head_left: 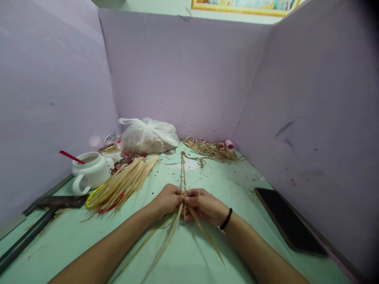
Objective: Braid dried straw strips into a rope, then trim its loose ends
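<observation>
A thin straw braid [184, 171] runs from near the back of the table towards me, and both my hands meet at its near end. My left hand [170, 199] is closed, pinching the braid and loose strands on the left. With fingers also closed, my right hand [204, 203] grips the braid from the right; a black band circles that wrist. Long flat straw strands [164, 242] fan out below my left hand, and another strand [209, 236] slants down to the right. The exact crossing of strands between my fingertips is hidden.
Left lie a bundle of straw [130, 181], a white pot [94, 171] with a red handle in it, and a hammer-like tool [32, 232]. A plastic bag [149, 136], braided cords [210, 150] and a pink spool [229, 145] sit behind. Right: a phone [288, 219]. Lilac panels [189, 75] enclose the table.
</observation>
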Tool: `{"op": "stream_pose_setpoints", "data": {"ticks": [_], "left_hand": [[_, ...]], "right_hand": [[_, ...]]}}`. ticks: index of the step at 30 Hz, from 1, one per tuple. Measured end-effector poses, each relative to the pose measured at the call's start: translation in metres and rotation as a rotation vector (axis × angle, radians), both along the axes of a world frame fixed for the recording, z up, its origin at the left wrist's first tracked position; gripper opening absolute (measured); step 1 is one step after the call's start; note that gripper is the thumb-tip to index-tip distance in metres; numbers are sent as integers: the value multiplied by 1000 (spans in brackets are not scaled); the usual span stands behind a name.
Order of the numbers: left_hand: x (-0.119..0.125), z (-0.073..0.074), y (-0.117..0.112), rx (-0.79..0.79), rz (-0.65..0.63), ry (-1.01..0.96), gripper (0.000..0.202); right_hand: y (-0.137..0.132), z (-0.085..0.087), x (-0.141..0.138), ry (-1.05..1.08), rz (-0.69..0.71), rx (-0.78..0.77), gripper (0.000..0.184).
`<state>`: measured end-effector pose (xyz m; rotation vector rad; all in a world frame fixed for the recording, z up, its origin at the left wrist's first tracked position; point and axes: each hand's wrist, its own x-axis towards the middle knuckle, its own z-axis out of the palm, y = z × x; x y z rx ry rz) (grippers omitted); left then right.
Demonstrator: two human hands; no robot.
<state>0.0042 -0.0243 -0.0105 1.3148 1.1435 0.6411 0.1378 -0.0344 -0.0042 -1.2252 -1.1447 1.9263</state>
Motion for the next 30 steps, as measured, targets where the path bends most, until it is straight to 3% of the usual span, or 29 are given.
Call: {"op": "stream_pose_setpoints", "data": {"ticks": [4, 12, 19, 25, 30], "left_hand": [[0, -7, 2, 42, -7, 51, 9], [-6, -14, 11, 398, -112, 353, 12], [-4, -17, 11, 335, -103, 255, 15], [-5, -12, 9, 300, -73, 261, 14], [-9, -2, 6, 179, -129, 254, 13]], "right_hand": [[2, -8, -4, -101, -7, 107, 8], [12, -22, 5, -429, 21, 330, 15], [5, -10, -1, -296, -75, 150, 17], [8, -13, 0, -368, -117, 315, 15], [9, -18, 1, -376, -201, 336, 8]]}}
